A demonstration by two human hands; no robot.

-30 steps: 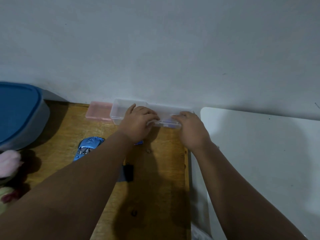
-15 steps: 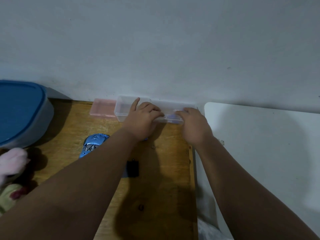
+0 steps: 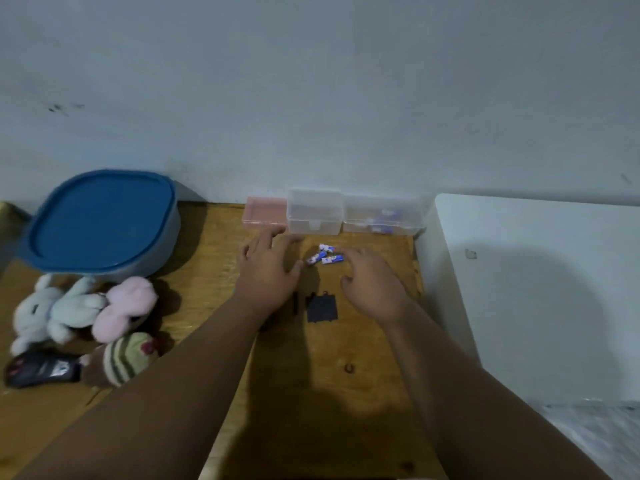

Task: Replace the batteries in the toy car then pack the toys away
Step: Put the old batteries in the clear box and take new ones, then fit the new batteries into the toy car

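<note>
Batteries (image 3: 325,255) | three, blue-white, loose on table (image 3: 214,258) | between hands

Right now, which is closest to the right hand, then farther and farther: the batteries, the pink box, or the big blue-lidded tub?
From the right hand:
1. Loose batteries, just off its fingertips, toward the wall.
2. Pink box, by the wall, beyond the left hand.
3. Blue-lidded tub, far left on the wooden table.

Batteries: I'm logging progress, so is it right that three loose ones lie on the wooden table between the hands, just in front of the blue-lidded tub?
Not quite. The head view shows the three batteries in front of the clear boxes, not the blue-lidded tub. They do lie between the left hand and right hand.
</note>
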